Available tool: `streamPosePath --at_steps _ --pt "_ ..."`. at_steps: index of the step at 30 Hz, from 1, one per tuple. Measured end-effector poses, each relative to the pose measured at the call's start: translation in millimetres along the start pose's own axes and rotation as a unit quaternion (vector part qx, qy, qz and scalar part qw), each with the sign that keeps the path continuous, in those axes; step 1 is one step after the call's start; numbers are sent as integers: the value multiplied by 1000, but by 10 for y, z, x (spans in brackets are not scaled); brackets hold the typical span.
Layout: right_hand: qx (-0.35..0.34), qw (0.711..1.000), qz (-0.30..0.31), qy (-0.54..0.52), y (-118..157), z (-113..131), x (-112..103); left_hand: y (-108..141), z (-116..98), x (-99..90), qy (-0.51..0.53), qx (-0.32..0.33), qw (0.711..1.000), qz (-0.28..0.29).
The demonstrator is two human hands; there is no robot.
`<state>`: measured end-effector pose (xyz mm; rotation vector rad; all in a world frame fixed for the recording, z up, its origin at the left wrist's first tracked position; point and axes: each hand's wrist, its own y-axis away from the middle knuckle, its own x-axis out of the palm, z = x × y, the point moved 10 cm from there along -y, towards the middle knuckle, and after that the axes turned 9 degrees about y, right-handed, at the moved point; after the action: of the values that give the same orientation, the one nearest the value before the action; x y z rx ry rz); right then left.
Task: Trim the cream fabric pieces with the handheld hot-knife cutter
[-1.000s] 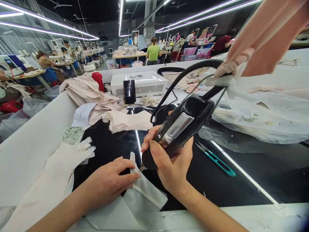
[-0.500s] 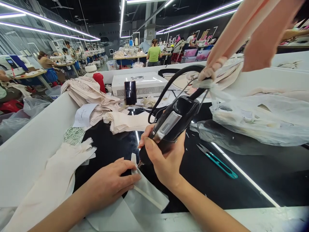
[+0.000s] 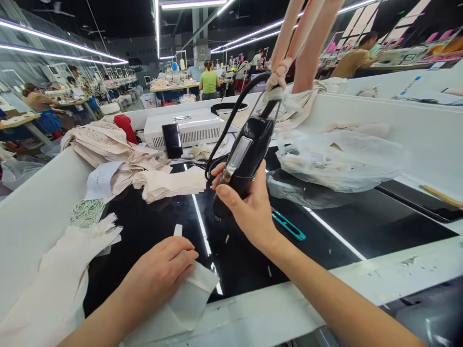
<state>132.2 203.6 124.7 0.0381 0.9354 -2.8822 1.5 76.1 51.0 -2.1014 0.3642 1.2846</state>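
Observation:
My right hand (image 3: 255, 217) is wrapped round a black corded hand tool (image 3: 261, 130) with a silver plate on its side. The tool is held up off the table, tilted, its lower end downward; peach fabric strips (image 3: 307, 43) knotted at its top run upward. Lower left, my left hand (image 3: 162, 270) has curled fingers on a pale fabric piece (image 3: 188, 301), pressing it near the table's front edge; its thumb is hidden. Teal thread snips (image 3: 289, 226) lie on the black tabletop (image 3: 246, 260), right of the tool and partly behind my right hand.
Pale cut fabric (image 3: 54, 274) lies along the left wall, with a stack of strips (image 3: 173, 183) farther back. A phone (image 3: 172, 140) leans against a white vented box (image 3: 195, 123). A clear plastic bag (image 3: 343, 159) lies right. People work at sewing tables behind.
The view has swung right, so things appear farther left. The tool's lower end has come away from the fabric beside my left hand. My left fingers are closer together.

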Motion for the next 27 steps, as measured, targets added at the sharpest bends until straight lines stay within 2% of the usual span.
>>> streamPosePath --at_steps 3,5,6,8,11,13,15,19,23,27 --pt "-19 995 56 85 -23 -72 -211 -40 -36 142 -13 0 1000 1" --pt "-29 978 103 180 -14 -164 -381 -37 -22 204 -19 1 1000 -3" --pt "-31 962 133 236 2 -229 -469 -32 -26 208 -25 8 1000 -11" --pt "-31 913 189 361 53 -388 -678 -20 -54 179 -46 33 998 -34" --pt "-13 874 191 447 123 -550 -1085 4 -51 203 -88 51 994 -25" --pt "6 857 184 481 192 -630 -1267 32 17 264 -108 43 993 -5" --pt "20 841 191 507 279 -705 -1320 61 116 289 -131 23 991 -6" --pt "24 824 219 522 407 -806 -1204 45 307 239 -135 -70 988 17" --pt "17 827 230 513 447 -828 -1145 -40 379 196 11 -219 971 94" --pt "14 828 232 510 529 -787 -1195 -80 359 194 180 -315 928 80"
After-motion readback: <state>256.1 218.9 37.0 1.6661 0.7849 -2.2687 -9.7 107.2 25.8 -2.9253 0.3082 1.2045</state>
